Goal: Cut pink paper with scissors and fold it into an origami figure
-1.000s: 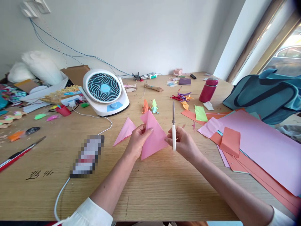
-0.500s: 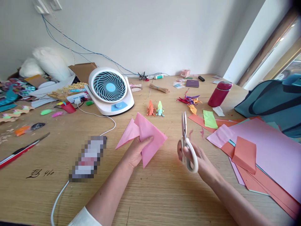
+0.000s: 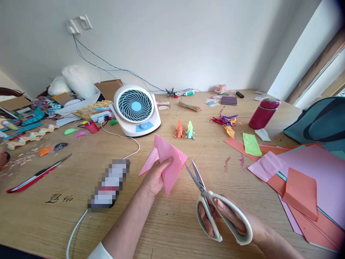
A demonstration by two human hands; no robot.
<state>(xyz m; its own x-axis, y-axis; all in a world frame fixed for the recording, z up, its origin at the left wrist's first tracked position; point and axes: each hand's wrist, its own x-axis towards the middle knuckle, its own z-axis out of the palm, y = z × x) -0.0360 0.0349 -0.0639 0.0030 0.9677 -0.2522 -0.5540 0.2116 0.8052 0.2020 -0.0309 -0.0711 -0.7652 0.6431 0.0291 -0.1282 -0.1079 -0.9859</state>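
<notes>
My left hand [image 3: 155,176] grips a folded pink paper [image 3: 169,162], a pointed triangular shape held up above the wooden table [image 3: 175,230]. My right hand [image 3: 229,219] has its fingers through the white handles of the scissors [image 3: 212,201]. The blades are parted and point up-left, their tips just short of the paper's right edge.
A small white fan [image 3: 136,109] with its cable stands behind. Two folded paper figures [image 3: 184,130] sit mid-table. Pink and orange sheets [image 3: 302,180] lie at the right, with a red bottle [image 3: 262,113] and teal bag [image 3: 320,124]. A red-handled knife [image 3: 37,174] lies left.
My right hand swung the scissors from upright down to a low slant and opened the blades toward the paper. The view shifted left and down.
</notes>
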